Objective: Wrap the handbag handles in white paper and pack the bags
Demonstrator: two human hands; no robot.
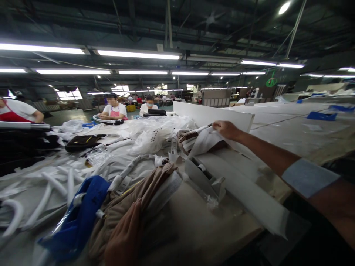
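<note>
A soft, creased tan bag [119, 206] lies beneath pressed-together left fingers [132, 218], while right fingers [217, 126] pinch a white sheet [205, 139].

Right arm [266, 157] outstretched, right grip [226, 130] pinched closed; left grip [124, 232] low, fingers [134, 216] together, pointing forward.

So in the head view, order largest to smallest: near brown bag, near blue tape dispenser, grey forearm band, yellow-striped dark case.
Near brown bag, near blue tape dispenser: too close to rank, bag partly covered
Grey forearm band
Yellow-striped dark case
</note>
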